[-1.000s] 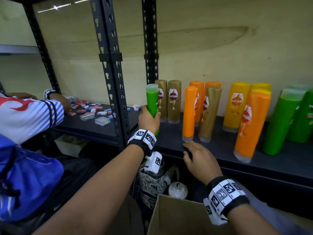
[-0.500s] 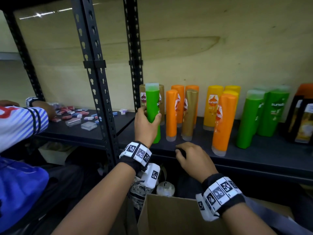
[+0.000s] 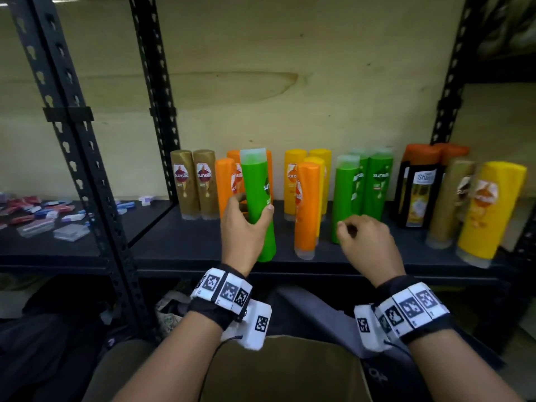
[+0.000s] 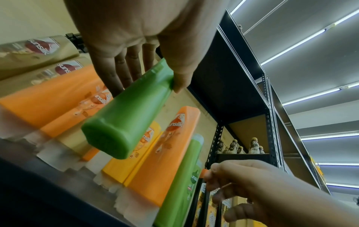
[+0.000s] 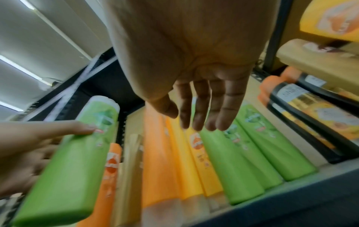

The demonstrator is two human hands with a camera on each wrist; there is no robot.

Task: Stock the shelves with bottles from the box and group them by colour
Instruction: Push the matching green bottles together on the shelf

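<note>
My left hand [image 3: 246,224] grips a green bottle [image 3: 258,204] round its lower half. It holds the bottle upright, just off the black shelf [image 3: 174,248], in front of the orange bottles [image 3: 224,181]. In the left wrist view the fingers and thumb wrap the green bottle [image 4: 126,113], whose base hangs free. My right hand [image 3: 356,236] hovers with relaxed fingers and holds nothing, in front of the green group [image 3: 377,184]. The right wrist view shows its fingers [image 5: 204,115] spread above that green group [image 5: 242,161] and the held bottle [image 5: 73,161] at the left.
Gold bottles [image 3: 194,184] stand at the shelf's left end, yellow ones [image 3: 293,181] in the middle with an orange bottle [image 3: 307,207] in front. Black-boxed bottles [image 3: 420,192], a gold and a yellow bottle [image 3: 490,210] fill the right. Small packets [image 3: 43,213] cover the neighbouring shelf. The cardboard box [image 3: 284,369] sits below.
My left hand has carried the green bottle rightward along the shelf, past the gold bottles. My right hand has left the shelf's front edge and moved right and up.
</note>
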